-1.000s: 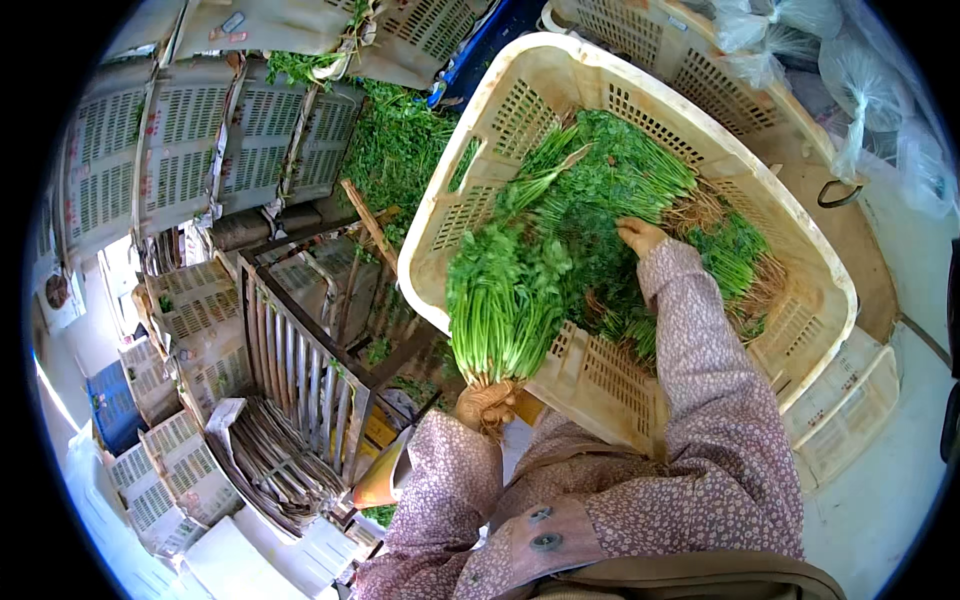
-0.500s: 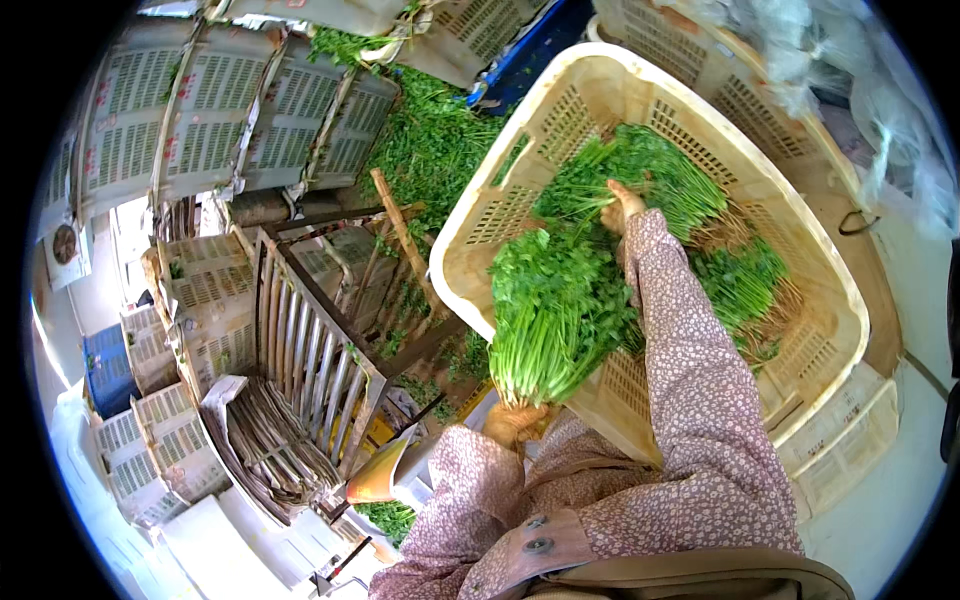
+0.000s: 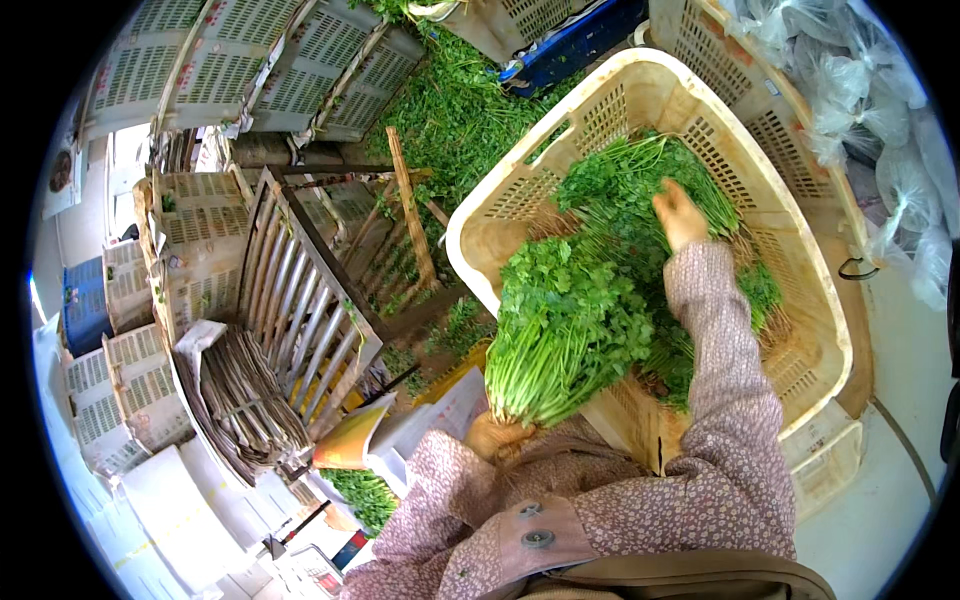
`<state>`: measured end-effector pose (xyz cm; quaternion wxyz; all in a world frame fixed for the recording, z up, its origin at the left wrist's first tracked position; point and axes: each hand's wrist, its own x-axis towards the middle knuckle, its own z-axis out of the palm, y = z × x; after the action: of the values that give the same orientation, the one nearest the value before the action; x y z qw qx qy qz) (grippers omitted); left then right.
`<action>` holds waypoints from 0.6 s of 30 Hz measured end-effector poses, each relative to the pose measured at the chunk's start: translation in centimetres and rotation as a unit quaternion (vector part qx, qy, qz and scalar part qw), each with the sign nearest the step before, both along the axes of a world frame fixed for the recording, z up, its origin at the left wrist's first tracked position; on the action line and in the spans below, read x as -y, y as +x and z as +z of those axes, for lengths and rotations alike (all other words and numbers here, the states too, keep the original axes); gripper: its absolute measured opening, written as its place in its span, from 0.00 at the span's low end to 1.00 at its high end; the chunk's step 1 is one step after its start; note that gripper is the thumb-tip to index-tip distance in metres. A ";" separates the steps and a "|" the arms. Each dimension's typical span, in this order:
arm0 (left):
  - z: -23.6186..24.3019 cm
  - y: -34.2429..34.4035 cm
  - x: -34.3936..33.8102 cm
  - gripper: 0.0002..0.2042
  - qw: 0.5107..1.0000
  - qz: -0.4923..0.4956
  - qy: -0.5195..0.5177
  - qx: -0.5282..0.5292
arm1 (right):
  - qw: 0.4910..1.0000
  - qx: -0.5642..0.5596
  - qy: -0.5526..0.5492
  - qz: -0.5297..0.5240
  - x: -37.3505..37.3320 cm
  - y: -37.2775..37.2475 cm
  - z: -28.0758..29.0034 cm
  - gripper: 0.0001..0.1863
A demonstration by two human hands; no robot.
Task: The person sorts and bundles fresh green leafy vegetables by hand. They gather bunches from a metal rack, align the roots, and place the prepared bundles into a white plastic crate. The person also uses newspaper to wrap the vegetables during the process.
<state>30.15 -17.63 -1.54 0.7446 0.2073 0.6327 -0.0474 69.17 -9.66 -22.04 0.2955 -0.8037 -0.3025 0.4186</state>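
Gripped by the roots in my left hand [image 3: 497, 437], a large leafy bunch of greens [image 3: 565, 325] with long pale stems rests over the near left part of the cream plastic basket [image 3: 800, 260]. My right hand [image 3: 680, 212] reaches inside the basket, its fingers loosely bent and open just over another pile of greens [image 3: 625, 170]. More rooted bunches [image 3: 760, 295] lie toward the basket's right side, partly behind my right sleeve.
Stacked crates [image 3: 200, 240] stand left, beside a metal railing [image 3: 300, 310] and folded newspapers [image 3: 250, 400]. Loose greens [image 3: 470, 120] cover ground beyond the basket, near a blue crate [image 3: 570, 45]. Knotted plastic bags [image 3: 900, 200] hang at right. White boxes [image 3: 180, 505] sit lower left.
My right hand has moved rightward across the greens in the basket, its fingers loosening. My left hand has shifted slightly right with its bunch, and the view has tilted a little.
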 end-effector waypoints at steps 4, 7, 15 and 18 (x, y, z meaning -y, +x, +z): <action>-0.7 -0.1 0.3 0.07 0.999 -0.027 -0.001 -0.030 | 0.988 -0.097 0.101 0.071 5.4 -5.8 11.2 0.36; -0.9 -0.4 -0.7 0.12 0.994 -0.047 -0.019 0.093 | 0.900 -0.022 0.264 0.346 7.0 -11.8 19.4 0.46; 2.2 -1.0 -3.6 0.22 0.905 0.077 0.214 0.360 | 0.806 0.171 0.329 0.462 5.0 -21.3 25.8 0.49; 10.8 -3.9 -7.6 0.31 0.872 0.166 0.230 0.399 | 0.740 0.265 0.469 0.403 0.8 -24.2 31.8 0.44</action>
<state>26.30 -10.05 9.22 0.8619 0.2658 0.2996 0.3109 44.94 -10.48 9.77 0.3465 -0.4450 -0.8225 0.0739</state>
